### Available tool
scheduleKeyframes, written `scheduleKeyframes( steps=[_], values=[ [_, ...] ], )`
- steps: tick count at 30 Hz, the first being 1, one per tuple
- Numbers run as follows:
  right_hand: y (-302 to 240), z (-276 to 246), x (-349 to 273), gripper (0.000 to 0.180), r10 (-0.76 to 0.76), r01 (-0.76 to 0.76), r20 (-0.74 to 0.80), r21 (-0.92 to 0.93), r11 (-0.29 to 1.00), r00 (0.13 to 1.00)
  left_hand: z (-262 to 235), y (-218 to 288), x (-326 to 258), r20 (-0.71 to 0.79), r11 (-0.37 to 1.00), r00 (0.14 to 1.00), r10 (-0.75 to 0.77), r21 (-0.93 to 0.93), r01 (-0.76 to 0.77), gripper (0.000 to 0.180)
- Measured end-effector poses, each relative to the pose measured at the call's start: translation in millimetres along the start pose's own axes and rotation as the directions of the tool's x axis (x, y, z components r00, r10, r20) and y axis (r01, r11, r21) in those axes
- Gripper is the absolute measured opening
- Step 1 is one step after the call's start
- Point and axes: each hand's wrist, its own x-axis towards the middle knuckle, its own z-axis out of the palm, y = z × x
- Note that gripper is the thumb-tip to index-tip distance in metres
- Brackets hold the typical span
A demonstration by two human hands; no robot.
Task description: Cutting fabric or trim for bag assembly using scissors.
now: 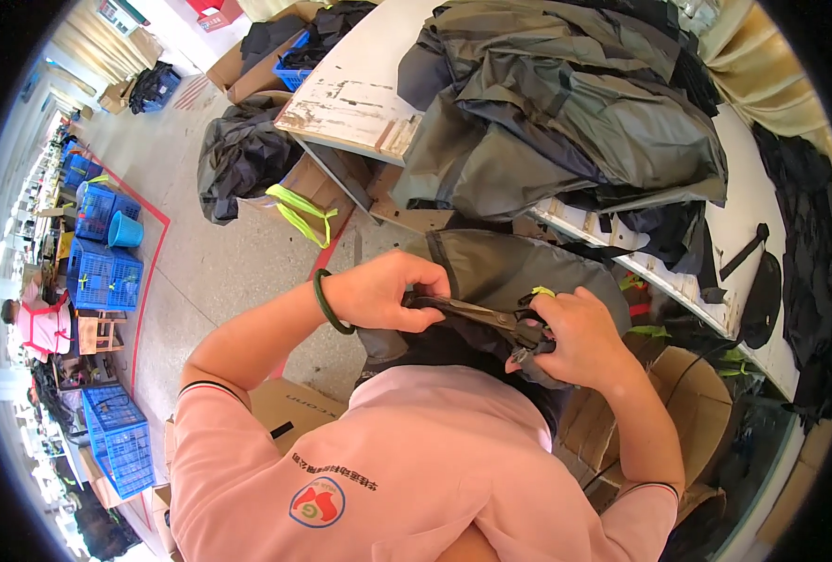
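My right hand [583, 339] is closed round the handles of a pair of scissors [493, 317], with something yellow-green by its fingers. The blades point left, toward my left hand [385, 292]. That hand, with a dark green bracelet [325, 302] at the wrist, pinches dark fabric right at the blade tips; the tips are partly hidden by its fingers. Olive-grey fabric [528, 267] hangs over my lap behind the scissors.
A large pile of olive-grey fabric [566, 112] covers the white worktable [341, 103] ahead. Black fabric pieces [763, 290] lie at its right. An open cardboard box [688, 403] stands at my right. Blue crates [102, 272] line the left, near another person [43, 323].
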Motion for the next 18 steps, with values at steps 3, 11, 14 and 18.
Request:
scheduleKeyframes(
  steps=[3,11,14,18],
  values=[
    [-1,-3,-2,0.036,0.014,-0.013,0.052,-0.013,1.0,0.999,3,-2,-1,-0.043,0.99,0.993,0.108,0.092,-0.104,0.016],
    [13,-2,-22,0.035,0.077,-0.075,-0.031,0.069,0.995,0.997,-1,-6,2,-0.026,0.956,0.97,0.241,0.18,-0.233,0.017],
    [41,-2,-47,0.039,0.284,-0.272,-0.065,0.146,0.951,0.957,-20,-10,-14,-0.147,0.974,0.986,0.082,0.22,-0.048,0.014],
    [70,17,-95,0.044,0.426,-0.407,-0.011,0.271,0.872,0.905,-48,-38,-33,-0.282,0.959,0.96,-0.001,0.271,0.081,0.012]
  ],
)
